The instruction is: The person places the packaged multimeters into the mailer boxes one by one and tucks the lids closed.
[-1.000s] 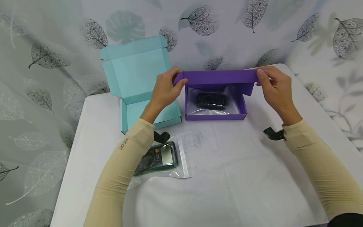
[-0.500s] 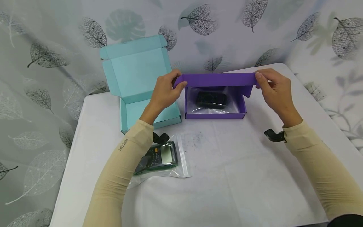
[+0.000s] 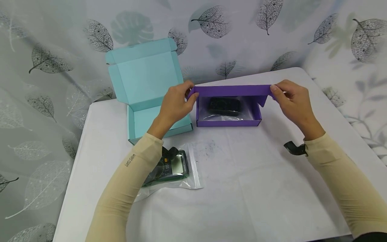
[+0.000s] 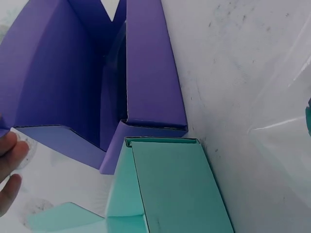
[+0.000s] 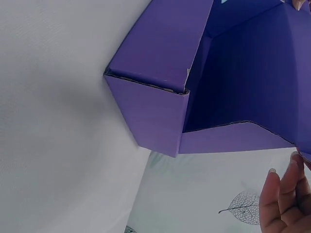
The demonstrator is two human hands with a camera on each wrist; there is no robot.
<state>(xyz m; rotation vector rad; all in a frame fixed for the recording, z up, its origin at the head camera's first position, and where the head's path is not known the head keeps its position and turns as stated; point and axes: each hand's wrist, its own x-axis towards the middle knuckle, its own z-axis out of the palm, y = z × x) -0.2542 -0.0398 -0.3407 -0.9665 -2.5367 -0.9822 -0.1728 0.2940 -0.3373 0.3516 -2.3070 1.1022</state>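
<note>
A purple cardboard box [image 3: 228, 123] stands on the table with its lid [image 3: 232, 90] raised partway. Inside it lies a black object [image 3: 224, 106] in a clear plastic bag; its kind is hard to make out. My left hand [image 3: 176, 104] pinches the left end of the lid's front flap between thumb and fingers. At the flap's right end, my right hand [image 3: 294, 101] pinches the other corner. In the left wrist view, a few fingertips [image 4: 10, 155] touch the lid's edge. The right wrist view has the fingers [image 5: 287, 189] at the opposite lid corner.
An open teal box [image 3: 160, 112] stands left of the purple one, its lid leaning back. Nearer me, partly under my left forearm, a multimeter [image 3: 169, 169] lies in a clear zip bag [image 3: 193, 171]. Leaf-patterned curtain hangs behind the white table [image 3: 257, 188].
Both hands have lowered the purple lid's front flap toward the box, keeping their pinch on its two corners. The box, the teal box and the bagged multimeter stay in place.
</note>
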